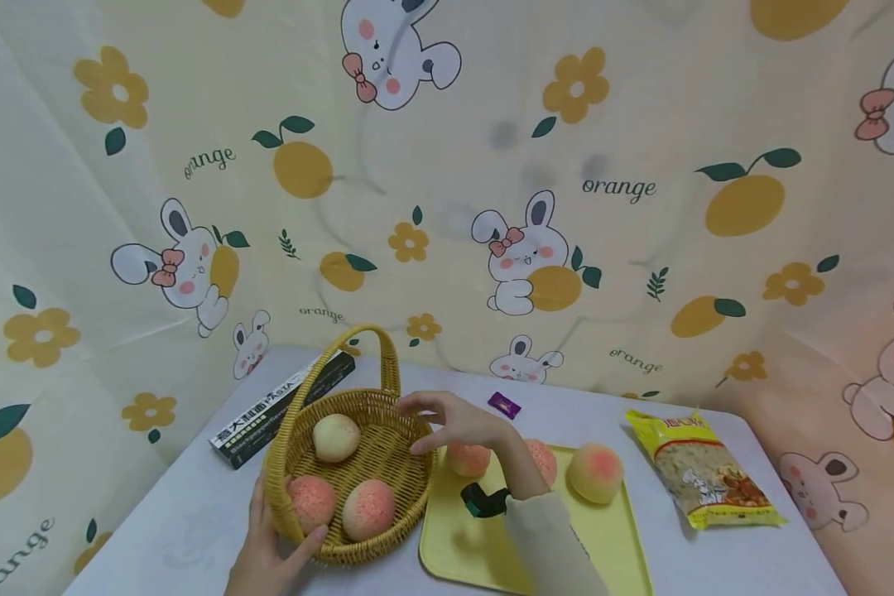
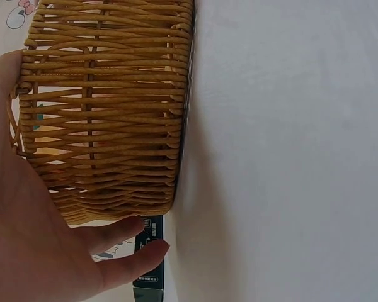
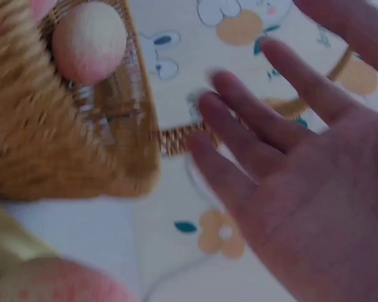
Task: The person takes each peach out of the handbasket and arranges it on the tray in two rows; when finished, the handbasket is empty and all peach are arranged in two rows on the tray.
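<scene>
A wicker basket [image 1: 372,553] with a tall handle stands on the table and holds three peaches, one pale peach [image 1: 336,438] at the back and a pinker peach [image 1: 368,509] in front. My left hand [image 1: 271,550] holds the basket's near left side, its thumb at the rim; in the left wrist view, the fingers [image 2: 132,261] spread along the woven wall. Over the basket's right rim is my right hand [image 1: 454,420], empty, with fingers loosely bent. The right wrist view shows that palm [image 3: 321,201] apart from the basket, slightly blurred.
Right of the basket lies a yellow tray [image 1: 462,550] with three peaches, one of them a yellowish peach [image 1: 596,473]. A black pasta box [image 1: 283,406] lies behind left, a small purple packet [image 1: 504,405] behind the tray, and a yellow food bag [image 1: 704,472] at right.
</scene>
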A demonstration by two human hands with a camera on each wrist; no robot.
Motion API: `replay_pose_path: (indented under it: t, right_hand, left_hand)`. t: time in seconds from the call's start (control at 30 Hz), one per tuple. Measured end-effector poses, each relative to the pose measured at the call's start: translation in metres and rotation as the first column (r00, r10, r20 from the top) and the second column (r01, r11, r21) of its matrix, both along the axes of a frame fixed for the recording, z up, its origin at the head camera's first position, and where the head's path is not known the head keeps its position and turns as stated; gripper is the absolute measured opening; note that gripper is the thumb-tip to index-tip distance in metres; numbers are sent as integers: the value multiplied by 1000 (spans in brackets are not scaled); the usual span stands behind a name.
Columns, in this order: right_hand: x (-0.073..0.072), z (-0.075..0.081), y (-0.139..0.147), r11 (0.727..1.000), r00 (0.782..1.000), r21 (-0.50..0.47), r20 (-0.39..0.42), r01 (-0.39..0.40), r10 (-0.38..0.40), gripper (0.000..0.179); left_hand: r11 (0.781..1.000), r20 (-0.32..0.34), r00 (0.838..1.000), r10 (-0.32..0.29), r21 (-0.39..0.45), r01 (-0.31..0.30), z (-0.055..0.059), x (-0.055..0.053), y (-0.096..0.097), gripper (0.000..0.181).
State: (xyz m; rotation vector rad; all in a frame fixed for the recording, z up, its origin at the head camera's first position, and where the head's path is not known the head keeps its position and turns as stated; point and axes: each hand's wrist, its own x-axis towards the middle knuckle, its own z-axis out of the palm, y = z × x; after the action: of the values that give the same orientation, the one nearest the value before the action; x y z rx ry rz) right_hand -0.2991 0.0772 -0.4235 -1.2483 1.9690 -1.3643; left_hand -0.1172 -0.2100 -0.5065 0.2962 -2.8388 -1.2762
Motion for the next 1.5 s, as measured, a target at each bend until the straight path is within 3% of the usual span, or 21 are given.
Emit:
replay_pose_path:
  t: [0.2, 0.37, 0.57, 0.73, 0.83, 1.17, 1.5]
  right_hand:
    - [3, 8, -28, 963, 974, 145, 37, -226, 223, 53]
    - [5, 10, -43, 932, 946, 166, 74, -323, 315, 55]
    - [3, 0, -60, 883, 886, 115, 164, -455, 435, 58]
    - [-2, -8, -70, 871, 881, 148, 154, -467, 446, 54]
    - [-4, -10, -72, 857, 877, 201, 189, -474, 441, 52]
    - [-2, -25, -76, 816, 864, 294, 248, -497, 437, 50]
    - [-6, -32, -86, 786, 820, 266, 321, -558, 474, 48]
  left_hand:
    - [1000, 20, 1000, 7, -11, -7, 1, 1, -1, 105]
    - [1000, 20, 1000, 9, 6, -9, 1, 1, 0, 105]
    - [1000, 0, 1000, 1, 23, -1, -2, 0, 2, 104]
    - [1000, -37, 999, -7, 30, 8, -3, -2, 4, 104]
    - [1000, -42, 999, -5, 26, 6, -3, -2, 5, 105]
    - [1000, 1, 1000, 4, 26, -4, 1, 0, 3, 104]
    - [1000, 6, 1000, 21, 22, -21, -3, 0, -1, 103]
